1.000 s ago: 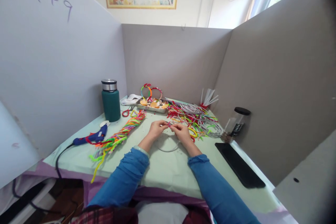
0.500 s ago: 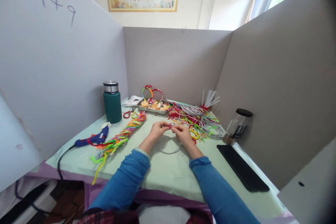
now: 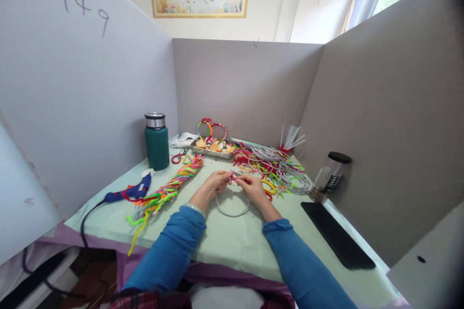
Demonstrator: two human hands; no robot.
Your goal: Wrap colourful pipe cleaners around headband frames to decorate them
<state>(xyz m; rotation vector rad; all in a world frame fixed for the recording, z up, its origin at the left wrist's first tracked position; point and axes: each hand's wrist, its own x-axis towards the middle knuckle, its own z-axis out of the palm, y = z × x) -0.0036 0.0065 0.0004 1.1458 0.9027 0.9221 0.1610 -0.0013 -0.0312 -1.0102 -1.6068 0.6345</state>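
Observation:
A thin grey hoop (image 3: 232, 216) hangs below my hands, its lower curve just over or against the pale green cloth. My left hand (image 3: 213, 183) is closed, fingertips pinching the far side of the hoop. A short pink pipe cleaner (image 3: 233, 177) shows on the hoop between the two hands. Fingertips of my right hand (image 3: 253, 187) are pressed together on the pink piece, beside the left fingers. How the pink piece is wound is too small to tell. Right beside the right hand lies a yellow ring-like piece (image 3: 269, 186).
To the left are a bundle of coloured pipe cleaners (image 3: 177, 182), a blue glue gun (image 3: 128, 192) with its cord, and a green bottle (image 3: 157, 147). Behind stand a metal tray (image 3: 217, 156) and a heap of grey hoops (image 3: 293, 176). A black slab (image 3: 337, 234) and clear jar (image 3: 335, 174) are right.
Both hands have come slightly lower, and the left fingers have curled in more. More of the hoop and the pink piece shows now. The view has shifted a little.

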